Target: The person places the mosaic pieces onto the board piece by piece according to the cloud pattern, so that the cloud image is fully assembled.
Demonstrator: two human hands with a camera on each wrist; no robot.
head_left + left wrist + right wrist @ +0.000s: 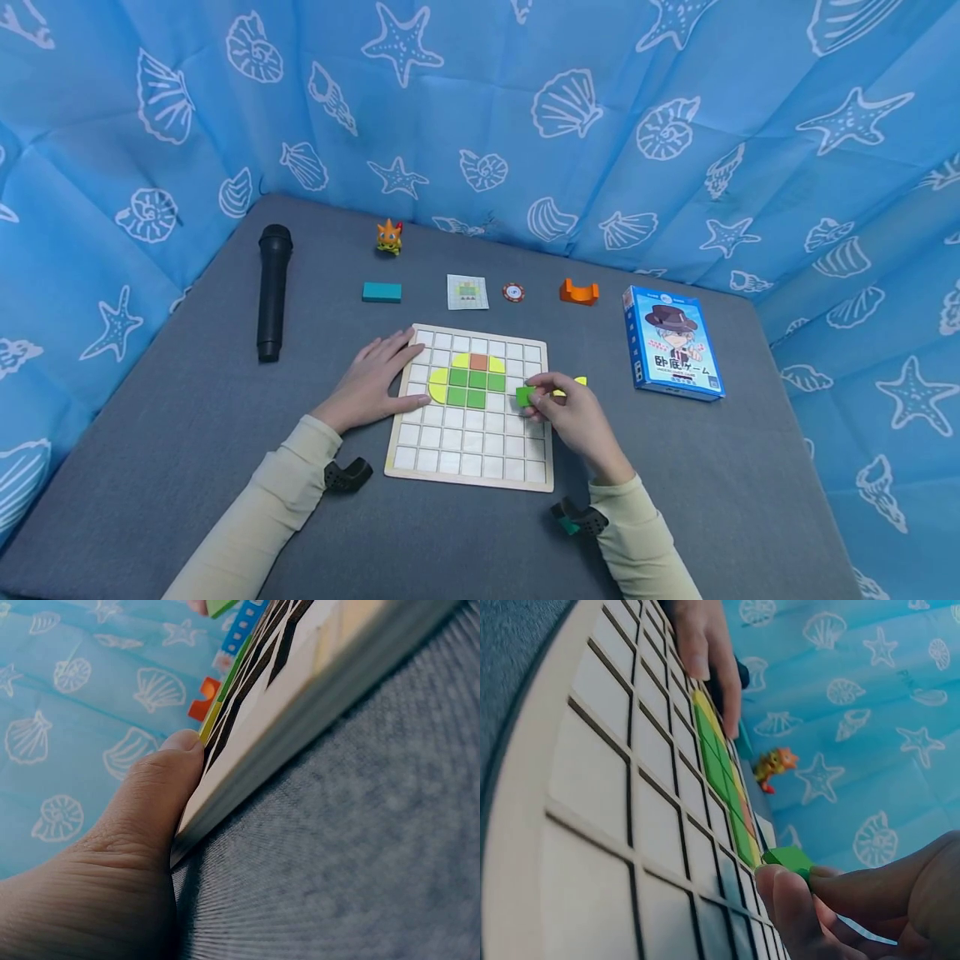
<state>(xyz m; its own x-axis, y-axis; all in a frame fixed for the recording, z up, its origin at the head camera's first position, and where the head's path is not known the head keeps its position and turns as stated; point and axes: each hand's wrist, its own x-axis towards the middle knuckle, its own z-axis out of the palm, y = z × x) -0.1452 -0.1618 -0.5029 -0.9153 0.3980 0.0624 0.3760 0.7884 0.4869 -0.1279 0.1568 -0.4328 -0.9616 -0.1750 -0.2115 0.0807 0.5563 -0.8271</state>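
Note:
A wooden grid board (452, 439) lies on the grey table. In its upper middle sit several green square tiles (476, 379), yellow curved tiles (437, 387) and a reddish-brown square tile (478, 362). My left hand (375, 379) rests along the board's left edge, fingers extended, the thumb (161, 776) touching the rim. Over the right columns, my right hand (570, 417) pinches a green square tile (789, 857) between thumb and fingertips, held apart from the placed tiles. Yellow pieces (581, 381) lie just beyond that hand, partly hidden by it.
Behind the board are a teal block (382, 292), a printed pattern card (467, 292), a poker chip (513, 292) and an orange notched block (579, 292). A microphone (274, 292) and small toy figure (389, 237) stand left; a blue game box (675, 346) lies right.

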